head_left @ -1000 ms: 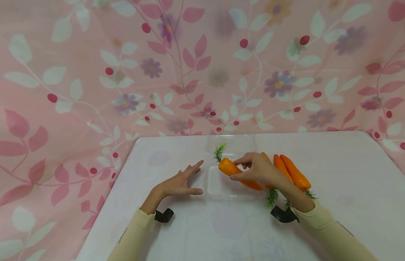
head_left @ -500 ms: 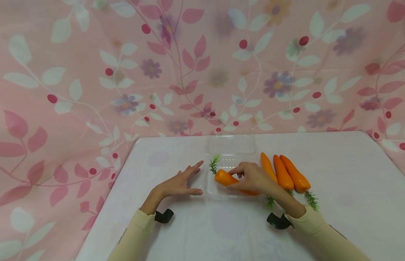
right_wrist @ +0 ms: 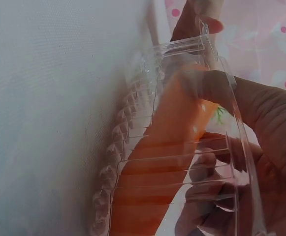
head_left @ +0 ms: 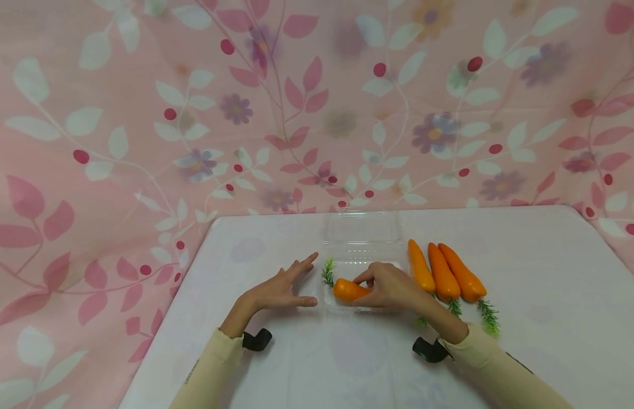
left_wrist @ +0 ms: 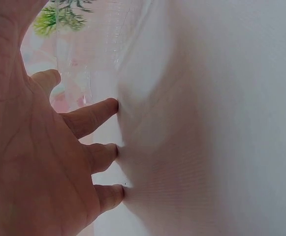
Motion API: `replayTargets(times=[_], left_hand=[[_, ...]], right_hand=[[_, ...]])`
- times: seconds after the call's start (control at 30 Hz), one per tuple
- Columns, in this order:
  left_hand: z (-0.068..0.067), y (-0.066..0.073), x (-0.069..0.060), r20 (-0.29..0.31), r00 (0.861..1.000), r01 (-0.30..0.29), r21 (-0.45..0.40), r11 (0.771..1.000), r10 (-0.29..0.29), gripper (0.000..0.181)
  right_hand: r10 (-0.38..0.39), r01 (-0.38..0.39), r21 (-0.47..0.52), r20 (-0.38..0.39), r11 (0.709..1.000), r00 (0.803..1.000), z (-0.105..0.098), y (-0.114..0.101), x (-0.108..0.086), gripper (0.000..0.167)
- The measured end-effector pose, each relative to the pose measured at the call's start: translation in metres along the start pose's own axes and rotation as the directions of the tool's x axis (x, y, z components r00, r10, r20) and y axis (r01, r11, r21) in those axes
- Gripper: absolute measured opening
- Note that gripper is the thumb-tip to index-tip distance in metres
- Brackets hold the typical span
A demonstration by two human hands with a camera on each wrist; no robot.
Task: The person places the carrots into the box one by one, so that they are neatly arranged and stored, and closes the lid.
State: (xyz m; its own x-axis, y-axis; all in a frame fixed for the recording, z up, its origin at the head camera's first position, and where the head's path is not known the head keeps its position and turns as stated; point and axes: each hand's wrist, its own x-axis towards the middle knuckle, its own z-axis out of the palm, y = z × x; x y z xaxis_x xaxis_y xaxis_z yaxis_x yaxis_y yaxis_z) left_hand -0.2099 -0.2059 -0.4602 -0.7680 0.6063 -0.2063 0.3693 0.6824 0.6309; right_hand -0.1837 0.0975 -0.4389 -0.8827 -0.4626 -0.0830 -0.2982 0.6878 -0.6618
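Observation:
A toy carrot (head_left: pixel 347 290) with a green leafy tuft (head_left: pixel 328 272) lies low inside a clear plastic clamshell box (head_left: pixel 342 307), its tuft pointing left. My right hand (head_left: pixel 392 287) pinches the carrot between thumb and fingers. Through the box's clear wall in the right wrist view, the orange carrot body (right_wrist: pixel 157 142) slants across the box, the thumb pressed on it. Left of the box, my left hand (head_left: pixel 278 289) is spread with straight fingers and holds nothing. In the left wrist view its fingertips (left_wrist: pixel 112 104) touch the white tabletop.
Three more carrots lie right of the box: a lighter orange carrot (head_left: pixel 420 267), a middle carrot (head_left: pixel 443 272) and an outer carrot (head_left: pixel 462 274), tufts toward me. The box's clear lid (head_left: pixel 363 229) lies open at the back. A pink floral cloth (head_left: pixel 317 113) hangs behind the table.
My right hand has lowered the carrot into the box, moving toward me and slightly left. The left hand has stayed in place.

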Motion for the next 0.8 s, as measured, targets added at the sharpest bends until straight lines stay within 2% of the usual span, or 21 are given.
replayTargets(times=[0.33, 0.6, 0.8], left_hand=[[0.0, 0.001, -0.001, -0.006, 1.0, -0.009, 0.0, 1.0, 0.009, 0.103], [0.0, 0.002, -0.001, -0.01, 1.0, -0.012, -0.002, 1.0, 0.012, 0.103], [0.0, 0.001, -0.001, -0.01, 1.0, -0.017, -0.004, 1.0, 0.017, 0.103]], right_hand=[[-0.009, 0.007, 0.035, 0.073, 0.999, 0.997, -0.002, 0.003, 0.001, 0.037], [0.003, -0.006, 0.035, 0.082, 0.999, 0.997, -0.004, 0.005, -0.001, 0.028], [0.009, -0.012, 0.047, 0.062, 0.999, 0.998, -0.013, 0.001, -0.008, 0.033]])
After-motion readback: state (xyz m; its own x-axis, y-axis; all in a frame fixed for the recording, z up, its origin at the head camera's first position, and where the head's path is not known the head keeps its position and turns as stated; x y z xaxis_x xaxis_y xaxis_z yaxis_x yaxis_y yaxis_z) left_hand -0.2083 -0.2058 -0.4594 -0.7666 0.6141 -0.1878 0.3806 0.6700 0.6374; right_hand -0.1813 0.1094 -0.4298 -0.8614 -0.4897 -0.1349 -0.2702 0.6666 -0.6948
